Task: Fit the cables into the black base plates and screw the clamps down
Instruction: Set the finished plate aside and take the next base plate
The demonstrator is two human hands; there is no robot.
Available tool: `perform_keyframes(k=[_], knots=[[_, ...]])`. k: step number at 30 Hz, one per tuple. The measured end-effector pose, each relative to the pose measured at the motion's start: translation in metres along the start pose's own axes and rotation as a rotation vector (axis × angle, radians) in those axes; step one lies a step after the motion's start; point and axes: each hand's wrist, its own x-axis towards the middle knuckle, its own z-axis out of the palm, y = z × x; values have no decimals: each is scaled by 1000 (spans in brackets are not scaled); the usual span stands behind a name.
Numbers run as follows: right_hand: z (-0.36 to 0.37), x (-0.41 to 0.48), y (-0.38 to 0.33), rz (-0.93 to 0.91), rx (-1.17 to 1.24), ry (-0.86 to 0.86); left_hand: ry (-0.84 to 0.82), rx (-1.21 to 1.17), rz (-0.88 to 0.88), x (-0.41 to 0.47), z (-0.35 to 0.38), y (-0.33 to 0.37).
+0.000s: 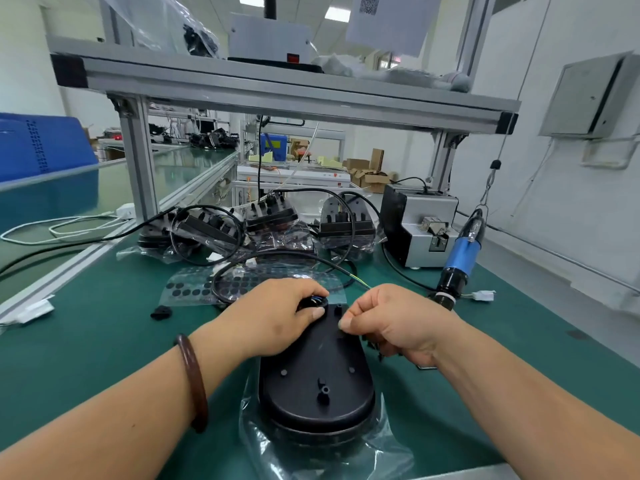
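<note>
Lower left of centre, a small black piece (pixel 161 312), perhaps a clamp, lies loose on the green desk (pixel 86 341). In the middle of the frame the left hand (pixel 277 317) rests on the far end of the black base plate (pixel 315 393). Its fingers are curled round the cable (pixel 313 302) where coloured wires show. Just right of it the right hand (pixel 394 323) has thumb and forefinger pinched together at the plate's edge, apparently on a thin wire of the cable. The step in hand looks like seating the cable. Next would come laying a clamp over it and reaching for the blue screwdriver (pixel 462 258) at the right.
</note>
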Motion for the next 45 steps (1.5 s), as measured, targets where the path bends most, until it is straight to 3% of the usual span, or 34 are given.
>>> perform_keyframes(k=[25, 32, 36, 45], knots=[[2, 3, 3, -22, -31, 41, 17, -18, -44, -3, 1, 3], [2, 2, 0, 19, -20, 45, -119, -161, -138, -7, -9, 11], [2, 1, -2, 28, -9, 42, -174, -45, -191, -8, -8, 16], [3, -4, -7, 33, -33, 40, -206, -32, -288, -3, -3, 24]])
